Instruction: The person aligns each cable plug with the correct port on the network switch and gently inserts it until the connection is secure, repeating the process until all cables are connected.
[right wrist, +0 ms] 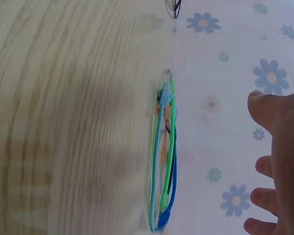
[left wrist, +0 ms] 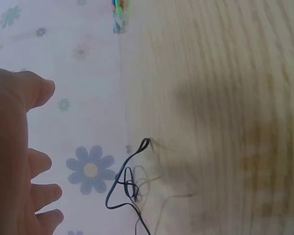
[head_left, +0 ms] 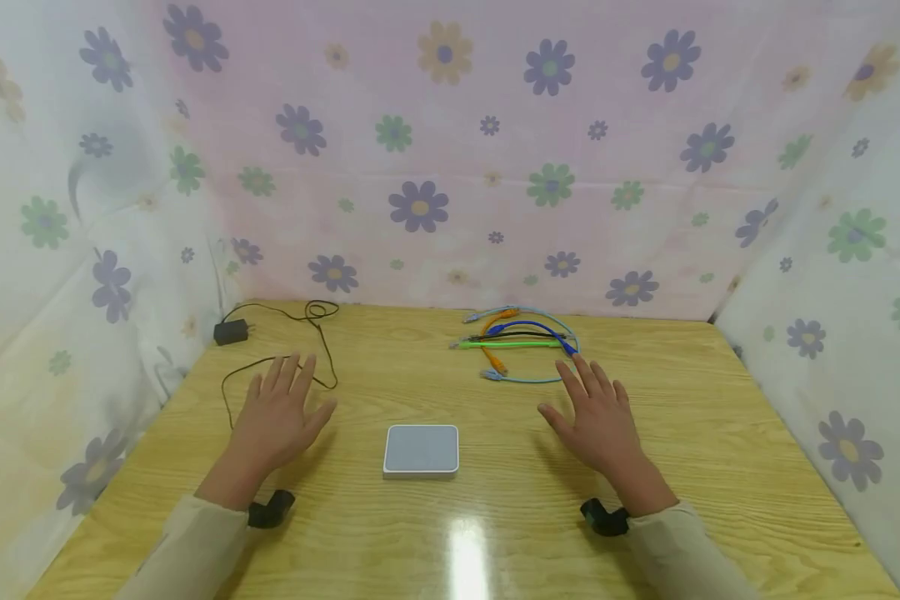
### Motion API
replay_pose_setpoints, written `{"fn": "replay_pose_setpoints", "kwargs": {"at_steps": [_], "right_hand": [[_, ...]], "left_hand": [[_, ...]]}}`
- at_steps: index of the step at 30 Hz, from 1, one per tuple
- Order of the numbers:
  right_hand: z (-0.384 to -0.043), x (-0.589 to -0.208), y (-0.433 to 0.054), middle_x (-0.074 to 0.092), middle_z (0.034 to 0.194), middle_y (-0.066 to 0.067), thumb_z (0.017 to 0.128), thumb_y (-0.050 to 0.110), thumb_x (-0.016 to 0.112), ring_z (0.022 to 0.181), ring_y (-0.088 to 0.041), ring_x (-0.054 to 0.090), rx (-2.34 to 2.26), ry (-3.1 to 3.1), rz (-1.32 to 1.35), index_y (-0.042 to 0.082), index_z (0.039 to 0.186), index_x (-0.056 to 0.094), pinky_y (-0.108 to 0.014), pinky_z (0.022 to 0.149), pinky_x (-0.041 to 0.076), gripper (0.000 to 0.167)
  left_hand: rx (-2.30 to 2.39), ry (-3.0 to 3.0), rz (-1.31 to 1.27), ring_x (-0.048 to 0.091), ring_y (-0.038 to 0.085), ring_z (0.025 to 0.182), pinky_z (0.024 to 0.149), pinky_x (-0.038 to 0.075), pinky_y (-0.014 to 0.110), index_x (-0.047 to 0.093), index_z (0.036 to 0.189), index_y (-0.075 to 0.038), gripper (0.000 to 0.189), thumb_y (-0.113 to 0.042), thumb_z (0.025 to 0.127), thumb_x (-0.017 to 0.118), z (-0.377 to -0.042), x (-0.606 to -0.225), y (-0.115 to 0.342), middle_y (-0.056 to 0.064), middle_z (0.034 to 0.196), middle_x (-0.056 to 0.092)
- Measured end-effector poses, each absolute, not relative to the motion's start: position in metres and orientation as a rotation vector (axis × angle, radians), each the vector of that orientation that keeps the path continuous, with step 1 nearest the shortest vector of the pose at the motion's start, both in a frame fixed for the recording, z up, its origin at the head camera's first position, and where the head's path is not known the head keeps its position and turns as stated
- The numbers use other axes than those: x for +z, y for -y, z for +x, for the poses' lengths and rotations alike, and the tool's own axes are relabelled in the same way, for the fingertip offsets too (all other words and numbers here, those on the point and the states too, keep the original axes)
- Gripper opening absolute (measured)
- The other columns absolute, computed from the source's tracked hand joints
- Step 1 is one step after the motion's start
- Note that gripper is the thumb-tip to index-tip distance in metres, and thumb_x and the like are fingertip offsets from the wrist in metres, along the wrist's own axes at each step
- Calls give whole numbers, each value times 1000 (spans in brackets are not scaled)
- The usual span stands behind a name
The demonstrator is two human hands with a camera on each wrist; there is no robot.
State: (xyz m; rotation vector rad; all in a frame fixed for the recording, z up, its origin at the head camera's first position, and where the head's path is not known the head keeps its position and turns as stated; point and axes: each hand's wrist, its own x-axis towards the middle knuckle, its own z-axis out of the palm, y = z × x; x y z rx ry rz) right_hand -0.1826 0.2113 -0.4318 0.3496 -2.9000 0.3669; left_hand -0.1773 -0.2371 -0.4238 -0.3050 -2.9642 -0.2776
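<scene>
My left hand (head_left: 276, 421) is held over the table's left part, fingers spread and holding nothing. Behind its fingertips runs the thin dark cord of a black power adapter (head_left: 231, 332). On the right, my right hand (head_left: 598, 421) also has straight, spread fingers and nothing in its grasp. Just beyond its fingertips lies a bunch of short network cables: a light blue one (head_left: 532, 381), a bright green one (head_left: 521, 344), a dark blue one (head_left: 528, 323), a black one and an orange one (head_left: 487, 354). Between the hands lies a flat white box with a grey top (head_left: 422, 450).
The wood-grain table (head_left: 390, 550) is enclosed at the back and both sides by a flower-printed curtain (head_left: 450, 150). A dark strap piece shows at each wrist. The cord (left wrist: 120, 181) loops near the table's back edge.
</scene>
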Motion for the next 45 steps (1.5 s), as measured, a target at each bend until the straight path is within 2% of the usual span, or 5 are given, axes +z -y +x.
{"fn": "replay_pose_setpoints", "kwargs": {"at_steps": [13,27,35,45], "right_hand": [[-184,-433,-185,31,157,-12,93,53,55,142,-39,30,376,2829,439,18,152,33,-65,107,25,73],[-181,-435,-158,32,157,-10,92,54,55,143,-37,30,436,2837,503,18,152,35,-63,108,27,72],[-180,-439,-144,35,155,-11,92,53,56,142,-37,33,441,2819,563,15,150,38,-61,108,28,72],[-179,-443,-133,36,155,-11,92,54,55,141,-36,34,485,2808,633,18,151,37,-60,109,28,71]], "left_hand": [[-248,2935,-328,21,48,141,109,16,67,21,153,-1,76,-47,98,47,-170,-429,247,27,154,26],[-256,2977,-339,22,50,140,108,18,67,27,150,4,70,-40,99,47,-164,-433,263,30,152,29],[-247,2976,-337,30,51,135,106,26,66,33,148,4,64,-35,99,47,-160,-436,270,29,148,37],[-261,2994,-291,38,52,130,105,31,61,39,143,8,60,-30,97,48,-156,-433,275,32,141,43]]}}
